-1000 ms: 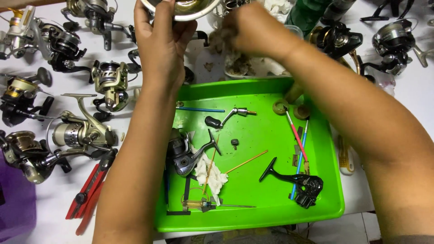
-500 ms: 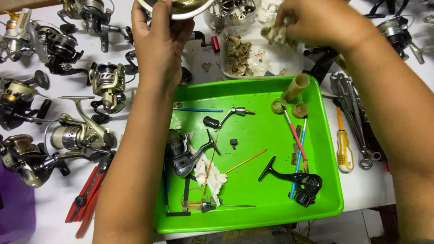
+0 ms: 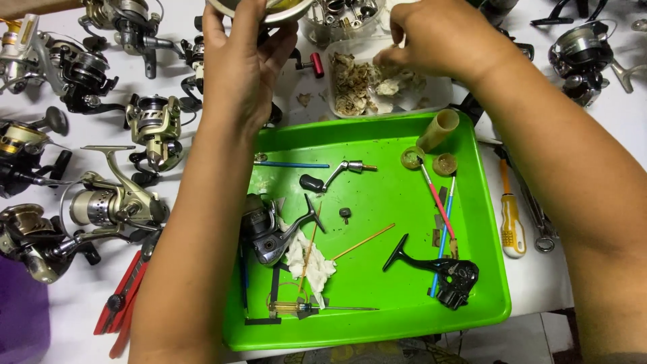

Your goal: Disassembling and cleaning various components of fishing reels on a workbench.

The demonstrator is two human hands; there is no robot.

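Observation:
My left hand (image 3: 244,64) grips a round metal reel spool (image 3: 269,8) at the top edge, raised above the table. My right hand (image 3: 441,37) reaches into a clear plastic container (image 3: 438,91) of dirty paper scraps behind the tray, fingers pinched at the wads; whether it holds one I cannot tell. Below lies a bright green tray (image 3: 472,296) with a grey reel body (image 3: 266,232), a black crank part (image 3: 445,269), a handle arm (image 3: 337,172), a white tissue (image 3: 306,259) and thin sticks.
Several fishing reels (image 3: 108,202) crowd the white table left of the tray, with red pliers (image 3: 125,296) near the front. More reels (image 3: 586,50) sit at the top right. A yellow-handled screwdriver (image 3: 512,216) and wrenches lie right of the tray. A purple object (image 3: 23,317) sits at bottom left.
My right hand has dropped from above the container down onto the paper scraps. The left hand keeps the spool in the same place.

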